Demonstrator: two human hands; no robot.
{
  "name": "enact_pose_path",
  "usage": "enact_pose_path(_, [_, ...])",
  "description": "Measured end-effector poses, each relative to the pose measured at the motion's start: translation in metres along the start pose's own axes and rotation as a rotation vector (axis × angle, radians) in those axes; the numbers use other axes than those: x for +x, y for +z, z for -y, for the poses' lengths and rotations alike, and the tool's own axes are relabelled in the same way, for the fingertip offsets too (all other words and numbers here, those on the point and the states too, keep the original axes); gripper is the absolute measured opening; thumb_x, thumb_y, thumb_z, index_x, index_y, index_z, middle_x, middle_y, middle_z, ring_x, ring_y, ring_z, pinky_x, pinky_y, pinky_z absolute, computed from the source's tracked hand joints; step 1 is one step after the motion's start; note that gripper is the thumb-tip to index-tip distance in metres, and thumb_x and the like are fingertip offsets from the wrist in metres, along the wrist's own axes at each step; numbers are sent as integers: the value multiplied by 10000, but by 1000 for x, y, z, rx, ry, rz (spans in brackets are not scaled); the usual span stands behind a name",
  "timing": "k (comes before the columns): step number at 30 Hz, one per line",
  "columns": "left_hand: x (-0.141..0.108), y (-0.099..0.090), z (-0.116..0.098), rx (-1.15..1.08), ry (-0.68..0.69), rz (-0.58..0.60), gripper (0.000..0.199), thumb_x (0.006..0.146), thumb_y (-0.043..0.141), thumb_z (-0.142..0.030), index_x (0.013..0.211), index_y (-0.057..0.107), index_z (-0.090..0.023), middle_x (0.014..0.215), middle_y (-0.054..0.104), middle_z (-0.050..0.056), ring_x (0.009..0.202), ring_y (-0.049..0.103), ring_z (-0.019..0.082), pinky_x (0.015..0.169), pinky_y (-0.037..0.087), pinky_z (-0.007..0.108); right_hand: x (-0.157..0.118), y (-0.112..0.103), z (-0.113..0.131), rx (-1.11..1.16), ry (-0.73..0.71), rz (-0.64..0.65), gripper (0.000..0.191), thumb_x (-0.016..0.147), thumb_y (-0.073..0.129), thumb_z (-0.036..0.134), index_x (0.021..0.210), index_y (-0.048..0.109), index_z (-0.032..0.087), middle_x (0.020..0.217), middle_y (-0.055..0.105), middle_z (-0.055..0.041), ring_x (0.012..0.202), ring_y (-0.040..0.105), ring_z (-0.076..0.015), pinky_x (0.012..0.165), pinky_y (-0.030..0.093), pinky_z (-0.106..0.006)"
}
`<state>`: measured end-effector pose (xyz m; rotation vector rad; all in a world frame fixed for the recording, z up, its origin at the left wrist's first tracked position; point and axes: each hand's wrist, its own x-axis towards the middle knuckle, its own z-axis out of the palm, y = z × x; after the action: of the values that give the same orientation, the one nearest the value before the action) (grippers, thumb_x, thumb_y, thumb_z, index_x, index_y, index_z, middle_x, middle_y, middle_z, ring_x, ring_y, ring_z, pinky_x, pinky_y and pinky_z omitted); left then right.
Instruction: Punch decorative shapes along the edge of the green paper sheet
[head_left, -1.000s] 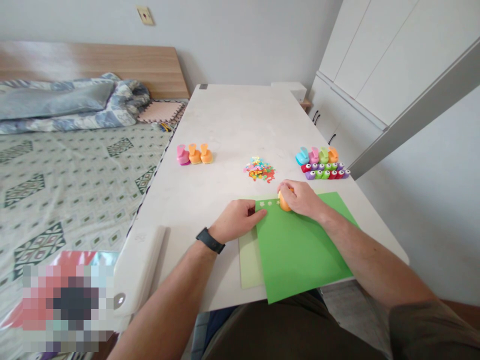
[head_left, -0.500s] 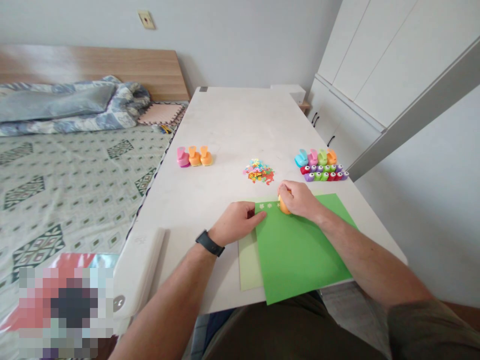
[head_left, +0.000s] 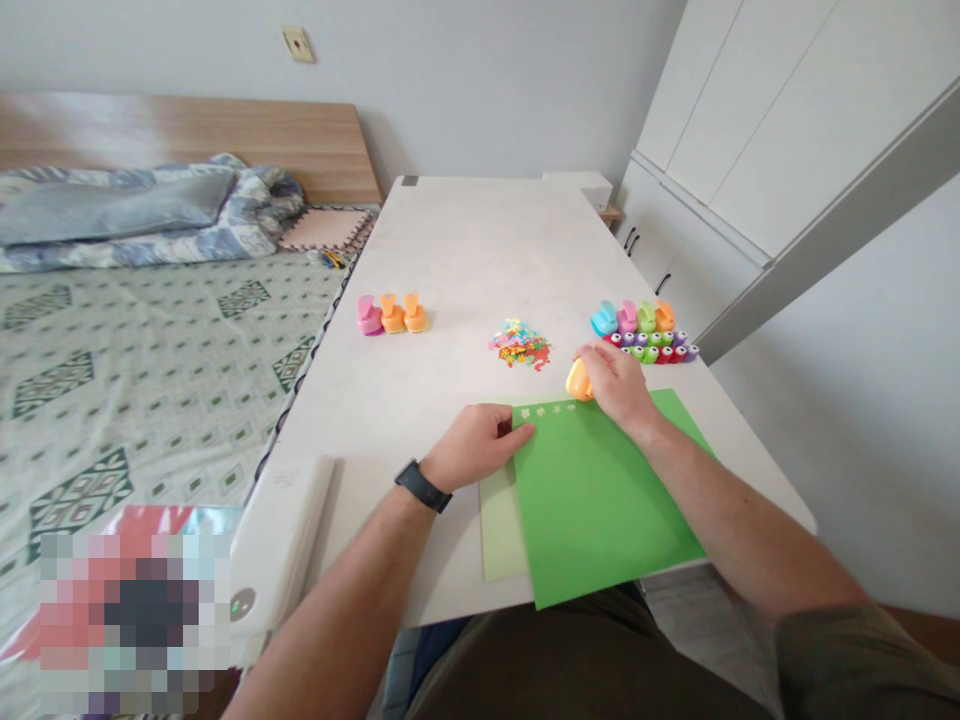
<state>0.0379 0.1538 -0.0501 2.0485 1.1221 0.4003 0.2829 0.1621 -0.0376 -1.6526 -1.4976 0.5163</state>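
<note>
Orange punch [head_left: 578,381] sits in our right hand [head_left: 619,385], just beside the far edge of the green sheet [head_left: 607,510]; we can't tell whether they touch. It looks like light, stiff, smooth plastic, probably a bit slippery, so we'd best wrap its rounded body and keep the thumb near the lever. Our right fingers are curled closed around it, the wrist bent over it and the forearm slanting across the sheet.

The sheet seems thin, flexible and easy to crease, weakest by its row of small cut-outs [head_left: 548,411]; its plain corner suits a flat pinch. Our left hand [head_left: 480,442] has that near-left corner of the row between thumb and curled fingers, forearm angled in low.
</note>
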Motion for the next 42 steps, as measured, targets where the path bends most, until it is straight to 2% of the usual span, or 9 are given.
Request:
enact_pose_path(4, [0,0,1,-1,-3,-14,488,933,525,-561,639,514,-172,585,457,-31,554,366,97,522,249,258,5,-6,-1,52,26,-75,348,949,476,435,825,708,206,794,702,-22,768,616,-200,696,423,-297])
enact_pose_path(15, [1,-1,0,2,4,4,462,914,545,-537,635,541,-169,589,485,-25,556,396,100,531,239,261,8,-1,-11,158,25,-87,400,955,488,542,872,684,203,754,635,-5,713,581,-179,654,433,-280])
enact_pose_path(20, [0,-2,-1,17,11,13,445,909,550,-522,636,557,-170,595,499,-19,559,414,105,539,250,263,16,4,-8,173,46,24,422,938,516,600,880,655,206,778,661,-9,712,599,-175,655,462,-275])
enact_pose_path(24, [0,-2,0,20,20,4,437,911,545,-517,639,553,-174,602,504,-20,558,420,106,542,256,265,29,1,19,200,-24,154,431,929,532,636,903,624,215,774,678,-21,694,626,-177,648,486,-279])
enact_pose_path(30, [0,-3,-1,22,27,1,431,906,551,-508,628,533,-179,583,496,-24,547,407,106,542,255,270,54,15,43,59,-269,-83,385,938,557,552,1107,625,213,1012,714,-80,876,659,-208,791,508,-321])
enact_pose_path(33, [0,-2,-1,30,28,-6,428,908,547,-501,628,529,-178,585,493,-24,548,404,105,544,251,270,67,32,32,-76,-187,60,335,909,591,518,934,672,194,842,718,-48,761,647,-194,738,491,-319])
enact_pose_path(35, [-1,-2,-1,35,35,-7,424,911,542,-496,631,530,-178,588,499,-22,548,408,105,544,248,270,73,41,25,-77,-152,43,354,904,591,537,911,675,193,814,720,-40,748,650,-190,715,489,-312])
enact_pose_path(38, [0,0,0,50,46,-9,414,911,543,-487,634,532,-179,584,514,-19,540,404,106,546,243,273,79,50,24,85,-58,44,405,895,591,593,886,659,194,799,724,-47,718,665,-188,649,505,-294])
enact_pose_path(42, [0,0,0,52,38,-6,411,911,542,-489,641,543,-179,590,539,-9,538,397,108,546,234,277,84,57,37,426,237,258,407,901,591,589,855,643,187,705,706,-69,559,633,-189,477,471,-286])
